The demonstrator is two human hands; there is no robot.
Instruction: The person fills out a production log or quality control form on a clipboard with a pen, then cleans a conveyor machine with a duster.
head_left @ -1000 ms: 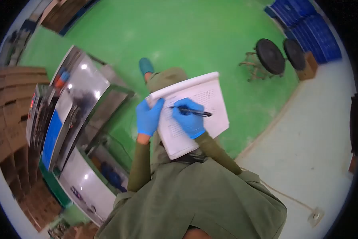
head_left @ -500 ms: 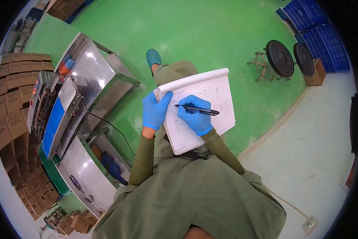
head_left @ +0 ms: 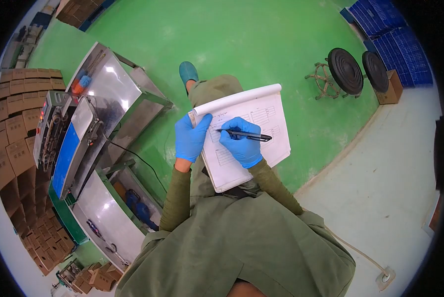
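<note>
A pad of printed forms (head_left: pixel 232 171) rests on my lap, its upper sheets rolled back along the far edge. My left hand (head_left: pixel 191 138), in a blue glove, grips the pad's left edge with the thumb on top of the paper. In my right hand (head_left: pixel 242 146), also blue-gloved, a black pen (head_left: pixel 254 135) is pinched. Its tip meets the page near the left side of a printed table, just right of my left thumb. Small handwriting shows near the top of the sheet, too fine to read.
On the left stand metal tables (head_left: pixel 110 74) and a machine with a blue belt (head_left: pixel 67 156). Cardboard boxes (head_left: pixel 15 123) are stacked behind it. Round black stools (head_left: pixel 345 72) and blue crates (head_left: pixel 402 57) are at the far right. Scissors (head_left: pixel 115 251) lie on the near table.
The view has shifted very slightly. Both hands and the pad keep nearly the same place, and the pen still touches the same area of the page.
</note>
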